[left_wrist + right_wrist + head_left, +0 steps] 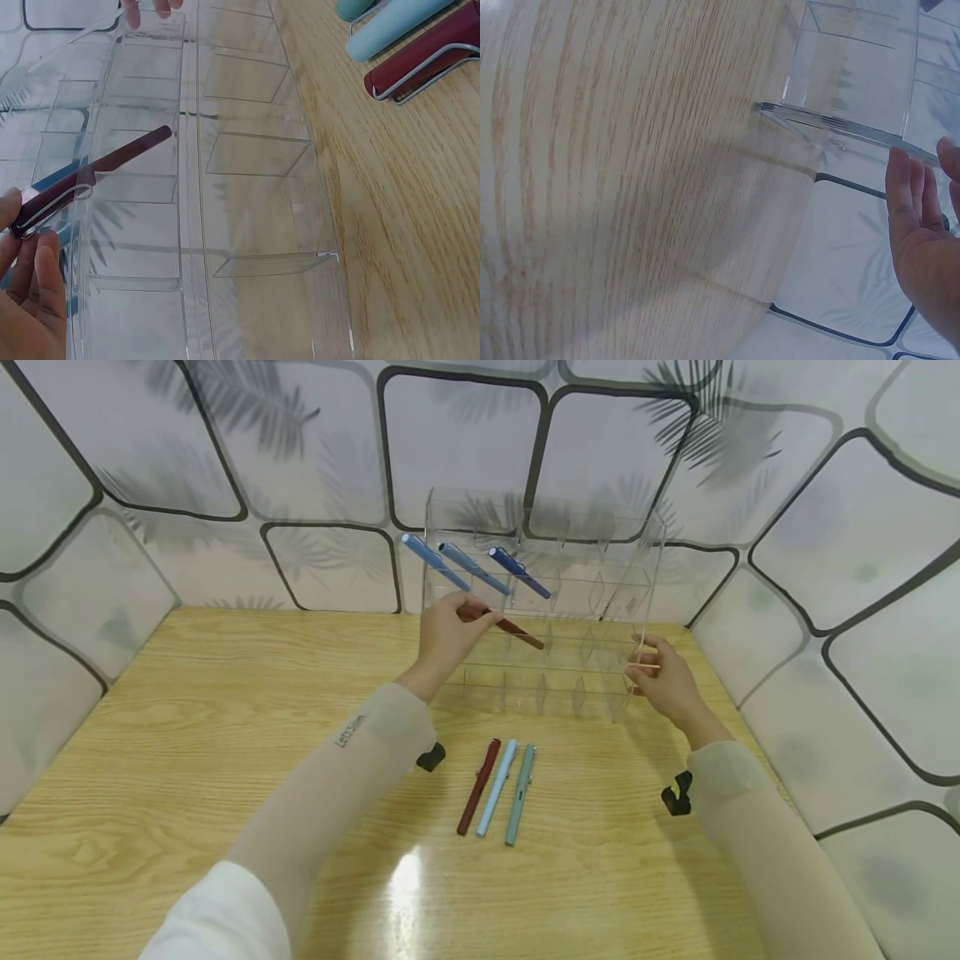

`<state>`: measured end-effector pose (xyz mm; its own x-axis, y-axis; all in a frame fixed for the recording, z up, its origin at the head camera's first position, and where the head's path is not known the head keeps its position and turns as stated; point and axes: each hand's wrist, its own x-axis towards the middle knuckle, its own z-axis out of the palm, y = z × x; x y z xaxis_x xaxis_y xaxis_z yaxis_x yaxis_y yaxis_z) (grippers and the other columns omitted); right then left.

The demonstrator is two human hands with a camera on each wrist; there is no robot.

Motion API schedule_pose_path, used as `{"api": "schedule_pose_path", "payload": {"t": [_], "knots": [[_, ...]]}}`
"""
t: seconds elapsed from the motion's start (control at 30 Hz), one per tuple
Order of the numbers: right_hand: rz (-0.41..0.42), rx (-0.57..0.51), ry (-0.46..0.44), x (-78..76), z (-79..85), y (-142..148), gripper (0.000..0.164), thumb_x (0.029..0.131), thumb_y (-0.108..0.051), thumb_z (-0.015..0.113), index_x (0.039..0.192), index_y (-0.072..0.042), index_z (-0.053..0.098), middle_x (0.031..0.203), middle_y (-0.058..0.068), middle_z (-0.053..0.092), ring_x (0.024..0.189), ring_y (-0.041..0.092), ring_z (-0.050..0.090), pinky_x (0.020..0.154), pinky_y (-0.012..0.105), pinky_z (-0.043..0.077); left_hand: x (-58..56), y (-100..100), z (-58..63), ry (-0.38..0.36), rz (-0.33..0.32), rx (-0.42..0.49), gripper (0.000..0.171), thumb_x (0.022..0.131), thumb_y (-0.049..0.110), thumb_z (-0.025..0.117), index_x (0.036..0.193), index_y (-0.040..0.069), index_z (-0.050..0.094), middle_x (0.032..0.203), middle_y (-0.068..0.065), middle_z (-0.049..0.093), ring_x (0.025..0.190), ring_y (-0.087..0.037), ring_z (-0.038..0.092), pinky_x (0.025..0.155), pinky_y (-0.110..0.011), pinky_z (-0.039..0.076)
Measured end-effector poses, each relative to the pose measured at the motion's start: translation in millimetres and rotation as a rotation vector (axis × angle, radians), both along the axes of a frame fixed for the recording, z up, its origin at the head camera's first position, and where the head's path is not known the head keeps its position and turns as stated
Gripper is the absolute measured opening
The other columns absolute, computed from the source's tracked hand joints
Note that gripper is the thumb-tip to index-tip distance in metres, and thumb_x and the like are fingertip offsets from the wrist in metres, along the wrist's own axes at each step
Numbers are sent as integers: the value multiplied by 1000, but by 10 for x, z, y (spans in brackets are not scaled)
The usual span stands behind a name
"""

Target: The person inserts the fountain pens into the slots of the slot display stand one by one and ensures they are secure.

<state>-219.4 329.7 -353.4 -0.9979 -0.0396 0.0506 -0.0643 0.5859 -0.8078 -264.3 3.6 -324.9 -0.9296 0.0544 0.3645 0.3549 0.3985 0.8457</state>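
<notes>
A clear stepped pen rack (558, 671) with small dividers stands against the back wall. My left hand (452, 631) pinches a dark red pen (519, 631) by its clip end, above one of the rack's middle tiers. In the left wrist view the pen (112, 166) slants over a tier between dividers. My right hand (664, 683) grips the rack's right side panel, thumb and fingers on either side of its edge (855, 133). On the upper tier lie a light blue pen (435, 562), a mid-blue pen (474, 568) and a dark blue pen (519, 572).
In front of the rack on the wooden table (225, 760), a dark red pen (478, 787), a pale blue pen (497, 788) and a green pen (521, 795) lie side by side. Patterned wall panels (322, 568) enclose the back and sides.
</notes>
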Motion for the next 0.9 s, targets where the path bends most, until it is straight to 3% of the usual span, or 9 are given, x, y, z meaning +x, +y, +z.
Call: {"api": "schedule_pose_path", "payload": {"t": [0.3, 0.53, 0.7, 0.9], "knots": [[-1, -5, -6, 6, 1, 7, 58, 98, -8, 54, 149, -5, 25, 131, 27, 43, 113, 39, 52, 76, 32, 56, 17, 12, 22, 38, -35, -12, 21, 83, 17, 77, 99, 5, 72, 93, -6, 71, 83, -17, 66, 77, -29, 51], [-3, -5, -9, 11, 7, 4, 58, 98, -7, 54, 148, -5, 25, 130, 27, 44, 113, 39, 52, 75, 31, 56, 20, 14, -2, -25, -28, 87, 32, 83, 28, 77, 103, 5, 68, 94, -6, 66, 85, -18, 63, 76, -27, 52], [-1, -6, -13, 15, 16, -3, 58, 98, -7, 53, 149, -5, 25, 131, 26, 44, 113, 39, 52, 75, 30, 56, 28, 15, 5, 7, -18, 46, 24, 85, 27, 74, 96, 6, 71, 88, -4, 67, 80, -16, 61, 73, -28, 51], [5, -4, -16, 16, 21, -8, 59, 98, -7, 53, 149, -5, 22, 133, 28, 42, 115, 40, 51, 75, 29, 56, 21, 13, 22, 30, -37, 9, 21, 86, 21, 74, 100, 6, 72, 93, -5, 69, 83, -17, 64, 74, -28, 52]]}}
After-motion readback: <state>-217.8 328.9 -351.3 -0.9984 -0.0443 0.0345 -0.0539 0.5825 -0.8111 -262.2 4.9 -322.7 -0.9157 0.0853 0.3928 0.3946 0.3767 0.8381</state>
